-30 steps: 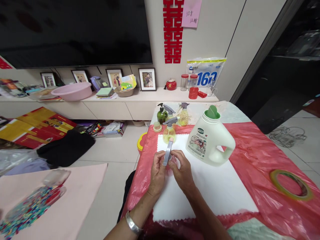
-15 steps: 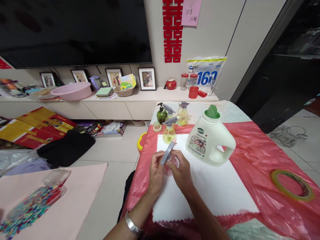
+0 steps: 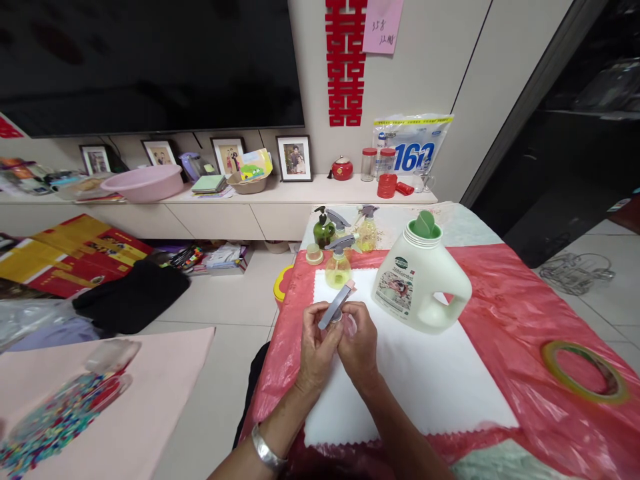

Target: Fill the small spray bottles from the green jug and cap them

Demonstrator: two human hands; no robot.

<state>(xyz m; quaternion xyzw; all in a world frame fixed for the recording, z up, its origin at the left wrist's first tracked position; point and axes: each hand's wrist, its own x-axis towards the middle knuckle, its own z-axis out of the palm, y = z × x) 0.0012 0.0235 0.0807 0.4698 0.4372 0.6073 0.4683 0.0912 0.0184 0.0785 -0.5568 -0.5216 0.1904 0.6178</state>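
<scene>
Both hands meet over the white mat (image 3: pixel 430 380) on the table. My left hand (image 3: pixel 315 347) pinches the grey spray head (image 3: pixel 336 305) of a small clear spray bottle (image 3: pixel 349 325), its nozzle pointing up and to the right. My right hand (image 3: pixel 359 343) is wrapped round the bottle's body, which is mostly hidden by the fingers. A large pale green jug (image 3: pixel 420 280) with an open green spout stands just to the right. A yellowish spray bottle (image 3: pixel 339 263) stands right behind my hands.
More small spray and pump bottles (image 3: pixel 350 228) and a small cap (image 3: pixel 315 253) stand at the table's far end. A red plastic sheet (image 3: pixel 525 300) covers the table, with a tape roll (image 3: pixel 583 370) at the right. Clutter lies on the floor at the left.
The grey spray head has turned from nearly upright to leaning right. My hands have closed in together around the small bottle.
</scene>
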